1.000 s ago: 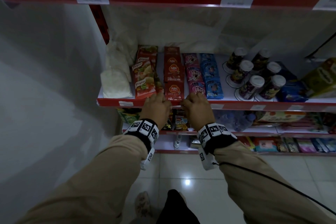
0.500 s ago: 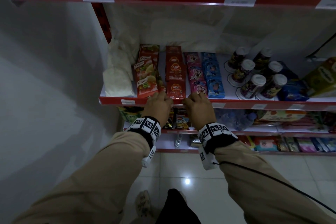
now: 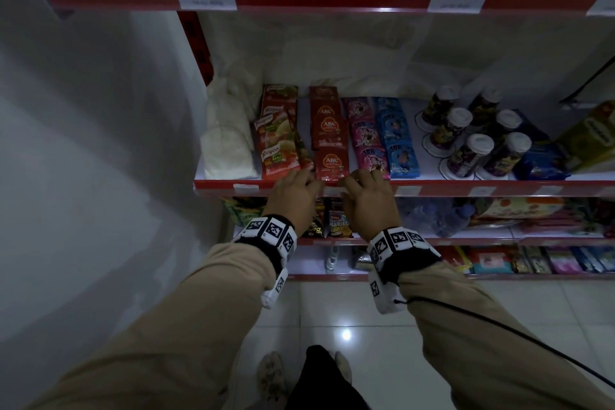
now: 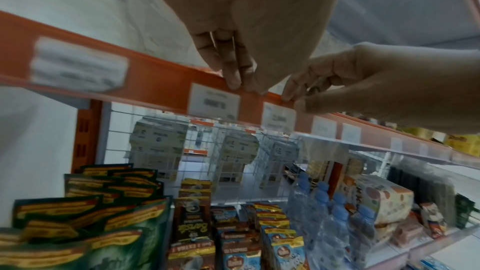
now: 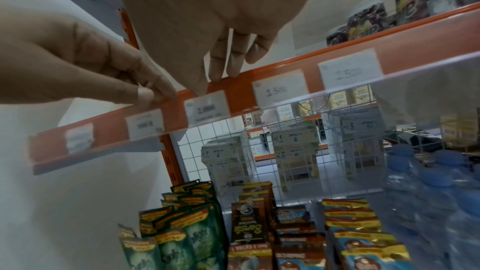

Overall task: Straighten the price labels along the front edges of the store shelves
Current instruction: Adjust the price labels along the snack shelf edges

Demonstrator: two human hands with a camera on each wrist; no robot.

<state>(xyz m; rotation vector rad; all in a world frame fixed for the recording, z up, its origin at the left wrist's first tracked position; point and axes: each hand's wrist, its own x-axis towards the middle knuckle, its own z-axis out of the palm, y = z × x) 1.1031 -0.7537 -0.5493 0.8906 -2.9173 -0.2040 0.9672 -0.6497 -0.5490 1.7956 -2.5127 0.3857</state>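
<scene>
Both hands stay on the shelf edge, barely shifted.

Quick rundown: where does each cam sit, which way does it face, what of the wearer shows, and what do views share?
Head: on the head, facing forward and down at the shelf rail; shows both sleeves, left hand, right hand and a shoe.
Left wrist: under the left hand, looking up along its fingers at the rail; the right hand shows too.
Right wrist: under the right hand, looking up at the rail; the left hand shows too.
Shared: both hands and the rail's price labels.
</scene>
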